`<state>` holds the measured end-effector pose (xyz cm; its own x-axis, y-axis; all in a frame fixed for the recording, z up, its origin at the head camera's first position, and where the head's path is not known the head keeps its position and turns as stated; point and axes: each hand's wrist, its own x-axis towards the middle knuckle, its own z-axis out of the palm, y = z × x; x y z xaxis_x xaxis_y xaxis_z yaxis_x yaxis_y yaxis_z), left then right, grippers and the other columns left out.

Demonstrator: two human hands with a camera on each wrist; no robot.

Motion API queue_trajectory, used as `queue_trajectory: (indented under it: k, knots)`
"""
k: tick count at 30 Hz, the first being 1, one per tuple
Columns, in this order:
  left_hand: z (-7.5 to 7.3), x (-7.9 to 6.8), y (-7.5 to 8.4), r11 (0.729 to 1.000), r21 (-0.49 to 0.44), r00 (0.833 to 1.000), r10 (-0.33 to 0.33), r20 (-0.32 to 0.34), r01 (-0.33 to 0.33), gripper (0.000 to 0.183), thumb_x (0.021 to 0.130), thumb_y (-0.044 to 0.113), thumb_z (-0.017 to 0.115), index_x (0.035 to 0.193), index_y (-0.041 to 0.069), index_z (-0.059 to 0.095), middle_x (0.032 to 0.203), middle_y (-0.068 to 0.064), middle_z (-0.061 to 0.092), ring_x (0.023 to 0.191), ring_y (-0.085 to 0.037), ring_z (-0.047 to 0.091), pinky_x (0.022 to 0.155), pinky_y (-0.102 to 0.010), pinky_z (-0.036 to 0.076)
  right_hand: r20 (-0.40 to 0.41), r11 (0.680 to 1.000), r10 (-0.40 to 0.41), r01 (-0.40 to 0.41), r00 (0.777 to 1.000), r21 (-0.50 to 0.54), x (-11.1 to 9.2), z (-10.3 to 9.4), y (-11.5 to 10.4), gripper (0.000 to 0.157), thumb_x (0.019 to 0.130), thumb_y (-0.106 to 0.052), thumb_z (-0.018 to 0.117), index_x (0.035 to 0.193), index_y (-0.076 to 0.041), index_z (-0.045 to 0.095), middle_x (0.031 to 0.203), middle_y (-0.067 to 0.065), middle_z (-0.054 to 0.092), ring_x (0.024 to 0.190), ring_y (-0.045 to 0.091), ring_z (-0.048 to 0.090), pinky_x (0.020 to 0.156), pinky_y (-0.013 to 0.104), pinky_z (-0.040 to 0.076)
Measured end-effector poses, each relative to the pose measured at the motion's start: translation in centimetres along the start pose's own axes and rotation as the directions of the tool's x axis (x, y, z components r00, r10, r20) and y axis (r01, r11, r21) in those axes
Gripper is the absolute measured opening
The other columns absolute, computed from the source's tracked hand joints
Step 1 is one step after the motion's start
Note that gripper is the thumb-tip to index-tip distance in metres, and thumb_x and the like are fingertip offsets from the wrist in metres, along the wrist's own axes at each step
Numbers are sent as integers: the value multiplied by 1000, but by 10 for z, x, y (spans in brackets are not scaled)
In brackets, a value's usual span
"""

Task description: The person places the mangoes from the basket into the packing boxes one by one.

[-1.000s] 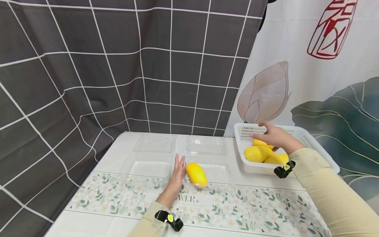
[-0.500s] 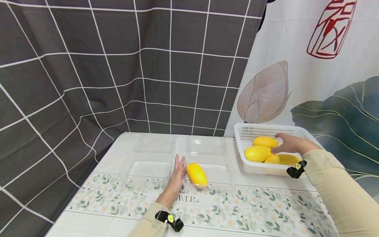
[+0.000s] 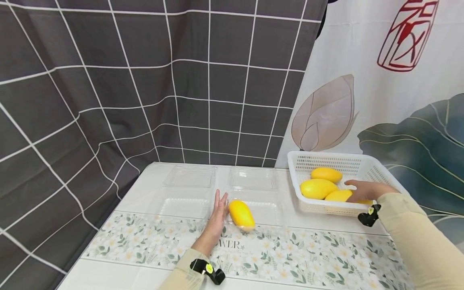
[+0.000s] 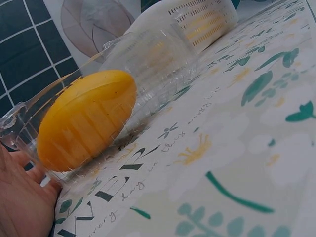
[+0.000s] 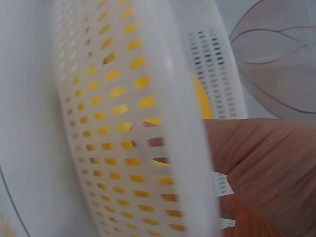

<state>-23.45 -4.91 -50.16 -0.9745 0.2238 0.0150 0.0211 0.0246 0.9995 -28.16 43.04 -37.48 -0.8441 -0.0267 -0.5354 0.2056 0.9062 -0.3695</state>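
My left hand (image 3: 216,215), fingers straight, rests against the left side of a clear plastic container (image 3: 268,211). A yellow mango (image 3: 241,214) lies tilted in that container, its lower end by the near wall; the left wrist view shows the mango (image 4: 89,118) through the plastic. My right hand (image 3: 367,191) reaches down into a white perforated basket (image 3: 377,167), thumb and fingers around the near mango (image 3: 340,195). Part of that mango is covered by the hand. In the right wrist view the thumb (image 5: 232,143) goes down inside the basket wall, its tip visible through the holes.
Two more mangoes, a far one (image 3: 326,174) and a left one (image 3: 317,188), lie in the basket. A second clear container (image 3: 185,207) stands left of my left hand. Open clear lids (image 3: 190,177) extend toward the grid-patterned curtain (image 3: 224,80). A floral strip (image 3: 290,253) crosses the white table.
My right hand has moved right and down inside the basket, from above the mangoes onto the near one. The left hand and the mango in the container have stayed put.
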Motion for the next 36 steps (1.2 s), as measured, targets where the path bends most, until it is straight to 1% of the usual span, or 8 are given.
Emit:
queue_trajectory:
  k: [4,10,13,16,23,26,31,36]
  knots:
    - [0,0,-1,1000,6,1000,7,4,-7,56,97,54,17,143,42,-13,150,15,11,135,-19,23,111,-44,9,8,1000,-9,9,1000,-10,9,6,6,101,71,-36,77,141,5,16,133,39,23,106,48,39,87,64,35]
    - [0,0,-1,1000,2,1000,-1,5,1,52,97,53,16,140,48,-12,150,16,11,135,-18,24,111,-45,7,-32,1000,-16,17,999,13,15,13,11,102,67,-38,79,139,6,24,129,35,32,98,42,41,85,65,35]
    - [-1,1,0,1000,1,1000,-1,5,1,51,97,52,16,140,48,-12,151,15,11,135,-19,24,111,-45,7,-50,999,-3,5,999,35,16,15,11,102,65,-38,80,138,6,26,126,33,36,96,40,43,84,64,37]
    - [-1,1,0,1000,-11,1000,7,9,-7,53,98,51,16,143,43,-12,151,13,11,134,-20,25,111,-45,7,-53,999,10,-7,999,45,18,15,10,102,63,-39,81,137,6,28,125,32,39,95,39,44,83,63,39]
    - [0,-15,30,1000,-11,998,10,57,-9,54,101,42,15,145,31,-14,153,3,7,136,-26,19,111,-45,8,-43,999,35,-33,998,43,21,17,10,101,64,-41,80,138,4,28,121,29,43,93,38,44,79,61,39]
    - [1,-15,31,1000,-1,999,7,50,-7,55,100,43,15,145,30,-14,153,3,8,136,-27,19,111,-45,8,-30,997,47,-45,998,59,20,17,8,104,64,-42,80,140,2,25,120,28,43,94,39,42,78,60,40]
    - [1,-15,31,1000,7,999,0,47,-1,55,101,42,15,146,29,-13,153,2,8,135,-27,21,110,-46,8,-19,995,77,-75,997,71,19,18,5,109,64,-42,80,144,-3,17,124,31,35,95,44,38,79,68,35]
    - [0,-14,30,1000,7,998,2,55,-2,54,101,42,14,145,29,-14,153,1,7,135,-28,21,110,-46,9,-30,994,91,-89,995,56,19,19,7,109,64,-46,79,144,-6,17,125,31,35,93,42,40,77,66,38]
